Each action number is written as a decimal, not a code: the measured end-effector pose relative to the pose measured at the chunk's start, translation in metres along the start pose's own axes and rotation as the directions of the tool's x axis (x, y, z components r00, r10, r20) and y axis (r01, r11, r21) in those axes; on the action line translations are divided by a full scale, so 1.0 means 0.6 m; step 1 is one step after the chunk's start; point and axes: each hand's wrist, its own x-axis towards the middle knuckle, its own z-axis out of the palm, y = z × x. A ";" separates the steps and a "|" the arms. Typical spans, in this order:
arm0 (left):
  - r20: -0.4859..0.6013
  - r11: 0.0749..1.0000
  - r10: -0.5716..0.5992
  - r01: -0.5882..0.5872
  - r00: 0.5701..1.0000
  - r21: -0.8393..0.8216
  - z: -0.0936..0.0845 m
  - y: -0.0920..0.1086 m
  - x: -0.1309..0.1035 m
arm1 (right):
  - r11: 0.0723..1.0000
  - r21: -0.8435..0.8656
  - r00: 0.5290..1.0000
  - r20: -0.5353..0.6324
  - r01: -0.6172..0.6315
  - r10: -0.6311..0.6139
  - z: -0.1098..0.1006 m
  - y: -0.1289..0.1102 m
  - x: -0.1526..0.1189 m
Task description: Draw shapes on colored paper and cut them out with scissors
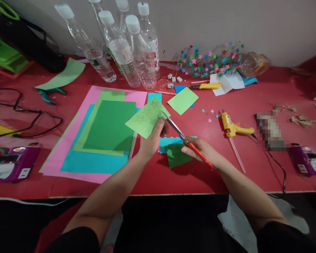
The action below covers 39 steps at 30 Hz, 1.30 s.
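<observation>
My left hand (158, 133) pinches the lower right part of a light green paper (144, 121) with several stars drawn on it in dark lines. In my right hand (201, 149) are scissors (183, 135) with red handles. Their blades point up and left, and the tip lies at the paper's right corner beside a drawn star. Whether the blades are cutting into the paper I cannot tell. Below the hands lie a dark green paper piece (177, 156) and a blue paper piece (171, 141), partly hidden by my right hand.
Coloured sheets (109, 123) are stacked at left. Several plastic bottles (144, 63) stand at the back, near a clear bottle full of paper stars (210, 61). A yellow cutter (209, 86) lies behind my hands. At right are a yellow glue gun (231, 126) and its cord.
</observation>
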 end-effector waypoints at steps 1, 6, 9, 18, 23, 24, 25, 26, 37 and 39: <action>-0.003 1.000 0.005 -0.005 1.000 0.008 0.000 0.003 -0.001 | 1.000 0.005 1.000 0.002 -0.009 0.009 0.001 0.001 0.001; -0.029 0.999 0.007 -0.006 1.000 0.046 0.006 0.018 -0.004 | 0.999 0.032 1.000 0.006 -0.009 0.009 0.006 0.003 0.003; -0.046 0.999 -0.012 0.014 0.999 0.047 0.010 0.021 -0.006 | 0.999 0.041 1.000 0.001 -0.016 0.016 0.010 0.004 0.002; -0.049 0.999 -0.035 0.037 0.998 0.031 0.009 0.013 -0.008 | 0.994 0.107 1.000 0.003 -0.009 0.009 0.022 0.005 0.003; -0.049 0.999 -0.022 0.021 0.999 -0.026 0.008 0.002 -0.007 | 0.992 0.126 1.000 0.001 -0.013 0.013 0.025 0.008 0.004; -0.048 0.999 -0.021 0.019 0.999 -0.045 0.008 0.001 -0.007 | 0.992 0.123 1.000 -0.001 -0.014 0.014 0.025 0.008 0.005; -0.047 0.998 -0.021 0.018 0.999 -0.060 0.008 -0.001 -0.007 | 0.993 0.121 1.000 -0.004 -0.015 0.015 0.026 0.008 0.005; -0.045 0.997 -0.023 0.020 0.999 -0.070 0.007 -0.002 -0.007 | 0.993 0.118 1.000 -0.006 -0.015 0.016 0.026 0.008 0.005; -0.039 0.993 -0.033 0.028 0.999 -0.116 0.006 -0.009 -0.005 | 0.992 0.121 0.999 0.000 -0.042 0.043 0.024 0.002 0.003; -0.036 0.992 -0.033 0.029 0.999 -0.120 0.006 -0.009 -0.005 | 0.992 0.116 0.999 0.002 -0.049 0.049 0.024 0.002 0.004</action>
